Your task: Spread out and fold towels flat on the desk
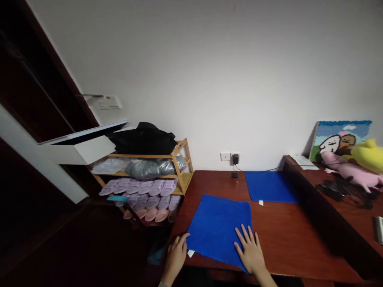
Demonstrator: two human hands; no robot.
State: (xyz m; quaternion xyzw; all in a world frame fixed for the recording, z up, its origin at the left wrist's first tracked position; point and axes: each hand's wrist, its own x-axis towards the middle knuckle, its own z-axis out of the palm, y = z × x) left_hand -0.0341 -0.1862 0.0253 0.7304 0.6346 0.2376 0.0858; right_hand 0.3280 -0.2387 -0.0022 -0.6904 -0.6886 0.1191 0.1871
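While my right hand lies open, fingers spread over the right side of the blue cloth, my left hand rests curled at its left edge; whether it pinches the fabric, I cannot tell. The cloth lies flat between and ahead of my hands, four-sided, a white tag just beside my left fingers. It looks thin, soft and light, likely to wrinkle if pushed; I'd judge the corners best to hold. Beneath it is the smooth, reddish-brown table. Past my right hand lies a second blue cloth; farther off, beyond my left, a wooden rack carries rounded lilac slippers.
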